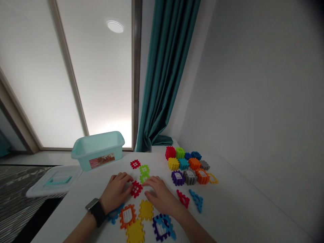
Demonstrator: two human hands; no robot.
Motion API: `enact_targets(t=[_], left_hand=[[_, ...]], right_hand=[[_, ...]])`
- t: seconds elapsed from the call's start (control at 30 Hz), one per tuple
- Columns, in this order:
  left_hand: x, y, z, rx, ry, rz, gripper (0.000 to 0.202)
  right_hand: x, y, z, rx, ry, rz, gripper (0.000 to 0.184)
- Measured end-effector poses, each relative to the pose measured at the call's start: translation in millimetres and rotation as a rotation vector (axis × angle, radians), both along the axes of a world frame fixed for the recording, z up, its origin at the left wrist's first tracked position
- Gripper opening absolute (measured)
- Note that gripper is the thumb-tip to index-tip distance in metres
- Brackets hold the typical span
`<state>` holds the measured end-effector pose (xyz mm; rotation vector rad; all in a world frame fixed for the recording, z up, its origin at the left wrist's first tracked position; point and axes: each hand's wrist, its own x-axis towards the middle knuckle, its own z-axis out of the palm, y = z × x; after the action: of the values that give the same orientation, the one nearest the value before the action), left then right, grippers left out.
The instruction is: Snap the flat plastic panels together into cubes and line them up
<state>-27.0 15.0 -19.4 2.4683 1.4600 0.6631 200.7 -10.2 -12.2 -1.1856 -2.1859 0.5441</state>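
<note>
A red interlocking tile with a window pattern lies flat on the table between my hands. My left hand, with a watch on its wrist, rests at the tile's left edge, fingers bent and apart. On the other side, my right hand is open, its index fingertip near where the red tile meets a lime-green tile. Another lime-green tile and a smaller-looking red tile lie farther back. Nearer me are an orange tile, a yellow tile and a purple tile.
Stacks of coloured tiles, including a purple stack, stand at the right. Red and blue triangular pieces lie before them. A teal bin is at the back left, beside its clear lid. A wall borders the right.
</note>
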Motion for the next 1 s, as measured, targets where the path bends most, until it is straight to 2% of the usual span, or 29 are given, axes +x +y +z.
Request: enact_targets(t=[0.13,0.27,0.43,0.67,0.87,1.0], left_hand=[[5,-8,0.0,0.018,0.059,0.024,0.013],[13,-14,-0.5,0.003,0.132,0.031,0.023],[17,-16,-0.4,-0.02,0.13,0.055,0.026],[9,-12,0.9,-0.036,0.11,0.066,0.033],[3,-9,0.7,-0.017,0.084,-0.002,0.035],[3,-9,1.0,0.032,0.032,-0.093,0.029]], right_hand=[[-2,-6,-16.7,0.044,-0.072,0.022,0.027],[-2,-10,-26.7,0.088,-0.122,0.013,0.026],[-1,-14,-25.1,0.094,-0.152,0.034,0.03],[0,-16,-23.8,0.092,-0.141,0.04,0.033],[0,-15,-24.2,0.089,-0.113,0.035,0.037],[0,-12,-26.5,0.077,-0.033,-0.008,0.044]])
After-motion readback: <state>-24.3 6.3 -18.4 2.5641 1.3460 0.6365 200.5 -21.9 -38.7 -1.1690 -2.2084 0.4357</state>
